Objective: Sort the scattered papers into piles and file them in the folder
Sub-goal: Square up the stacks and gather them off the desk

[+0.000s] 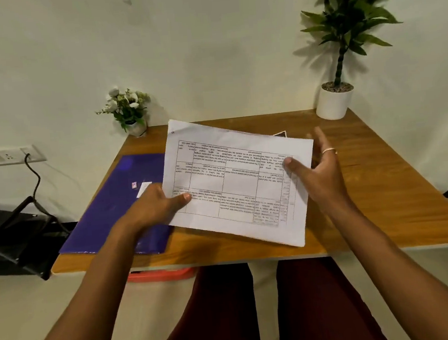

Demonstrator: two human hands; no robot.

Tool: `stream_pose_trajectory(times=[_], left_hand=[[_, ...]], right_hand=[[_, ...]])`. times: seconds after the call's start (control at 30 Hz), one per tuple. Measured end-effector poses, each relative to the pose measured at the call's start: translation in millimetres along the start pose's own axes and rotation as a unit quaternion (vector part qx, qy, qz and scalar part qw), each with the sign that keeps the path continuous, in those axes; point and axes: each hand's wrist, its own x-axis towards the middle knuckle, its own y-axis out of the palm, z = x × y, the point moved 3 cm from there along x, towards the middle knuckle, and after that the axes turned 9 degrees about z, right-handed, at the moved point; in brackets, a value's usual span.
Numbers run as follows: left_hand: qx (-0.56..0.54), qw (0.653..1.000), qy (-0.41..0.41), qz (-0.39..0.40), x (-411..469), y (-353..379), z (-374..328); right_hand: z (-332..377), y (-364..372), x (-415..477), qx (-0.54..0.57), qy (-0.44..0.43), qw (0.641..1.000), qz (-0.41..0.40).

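plain off-white wall (207, 49) is seen behind a wooden table (386, 182) set against it. leaf shadows are cast on the wall at upper right. a tall green plant (349, 9) in a white pot (333, 104) is stood on the table's far right corner. small white flowers (126, 102) are set at the far left corner. a white socket plate (7, 156) is fixed to the wall at left, with a black cable (36, 180) plugged in. a black object (12, 237) is seen low left, kind unclear. pale floor (40, 308) is seen below, with something red-orange (161, 275) under the table's near edge.
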Motion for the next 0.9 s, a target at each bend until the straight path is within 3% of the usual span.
stream_pose_trajectory(times=[0.07,0.13,0.27,0.33,0.47,0.57,0.7,0.77,0.9], left_hand=[[0.020,0.999,-0.026,0.043,1.9,-7.3,-6.7],[0.042,0.994,-0.041,0.093,6.0,-8.6,-14.7],[0.103,0.976,-0.034,0.186,18.3,1.5,-31.5],[0.112,0.969,-0.040,0.218,22.9,7.9,-35.4],[0.100,0.982,-0.053,0.150,32.8,3.3,-29.2],[-0.073,0.994,-0.071,0.049,37.7,-3.0,-8.6],[-0.233,0.970,-0.068,-0.024,42.9,29.1,13.8],[-0.247,0.963,-0.067,-0.080,49.6,48.3,22.1],[-0.173,0.968,-0.033,-0.177,64.6,67.5,36.9]], right_hand=[[17.6,-0.3,15.6,-0.126,-0.043,0.991,-0.007],[34.8,7.4,30.0,-0.207,-0.054,0.974,0.069],[48.0,33.2,41.0,-0.131,0.054,0.941,0.309],[41.0,43.0,43.3,-0.081,0.112,0.920,0.368],[12.3,46.4,42.0,-0.027,0.160,0.934,0.319],[-15.2,41.9,35.1,0.046,0.211,0.942,0.258],[-38.8,43.8,20.8,0.151,0.251,0.938,0.187],[-47.5,46.9,16.5,0.177,0.252,0.938,0.161],[-54.8,51.6,10.8,0.165,0.245,0.947,0.123]])
